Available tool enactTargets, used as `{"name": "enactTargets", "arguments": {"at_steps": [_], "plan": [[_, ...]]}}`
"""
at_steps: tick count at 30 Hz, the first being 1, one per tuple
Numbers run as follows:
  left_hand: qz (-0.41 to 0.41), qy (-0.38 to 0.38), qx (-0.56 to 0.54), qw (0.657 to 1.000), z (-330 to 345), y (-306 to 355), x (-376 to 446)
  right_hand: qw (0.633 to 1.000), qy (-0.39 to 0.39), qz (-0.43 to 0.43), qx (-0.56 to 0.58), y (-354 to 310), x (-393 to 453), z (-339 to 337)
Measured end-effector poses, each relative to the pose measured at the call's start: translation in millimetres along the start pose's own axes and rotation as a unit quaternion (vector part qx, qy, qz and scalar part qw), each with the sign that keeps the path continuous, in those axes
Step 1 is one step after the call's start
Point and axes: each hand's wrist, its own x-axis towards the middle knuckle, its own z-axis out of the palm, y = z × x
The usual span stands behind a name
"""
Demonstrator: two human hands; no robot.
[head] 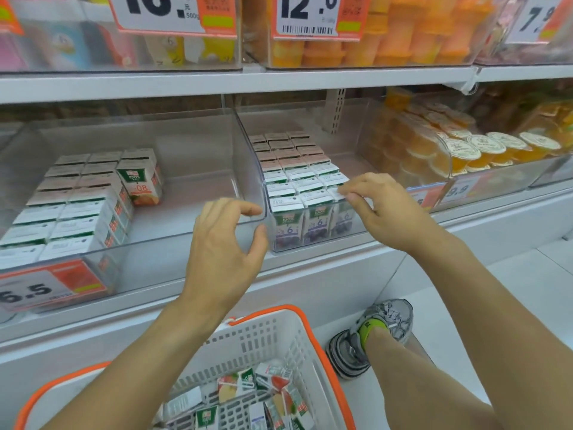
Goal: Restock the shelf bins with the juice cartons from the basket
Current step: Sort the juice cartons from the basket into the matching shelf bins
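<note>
Clearly the restocking is only partly done: grape juice cartons (286,193) fill three rows in the middle bin (251,169), where the right hand (381,209) pinches a front carton; the left hand (223,243) hovers empty, fingers loose. Many cartons remain in the basket (279,342).

The grape juice cartons (288,223) in the clear middle bin (248,144) are white and green on top, with purple fruit printed low on their fronts. The orange juice cartons (139,184) in the left bin have green tops and an orange lower part. The basket (273,339) is white with an orange rim, and holds cartons (273,380) printed red, green and white. The price tags (52,283) are white with black numerals and orange panels. The jelly cups (474,153) are orange with cream lids. The shoe (372,333) is grey, its sock lime green.
</note>
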Motion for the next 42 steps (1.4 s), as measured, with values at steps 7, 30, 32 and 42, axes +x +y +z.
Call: {"name": "enactTargets", "arguments": {"at_steps": [7,30,32,42], "plan": [[0.012,-0.063,-0.067,0.996,-13.8,-2.2,-39.6,0.983,0.133,-0.065,0.113,-46.6,-44.3,15.7],[-0.580,-0.304,-0.026,0.755,7.0,-163.7,-350.3,0.852,-0.470,0.209,0.095,-117.4,-230.2,314.0],[-0.602,-0.285,-0.034,0.745,17.2,-171.7,-358.9,0.845,-0.465,0.250,0.081,-122.0,-242.8,328.6],[-0.634,-0.246,-0.055,0.731,33.2,-165.9,-355.1,0.880,-0.404,0.251,-0.001,-149.3,-244.8,352.0]]}}
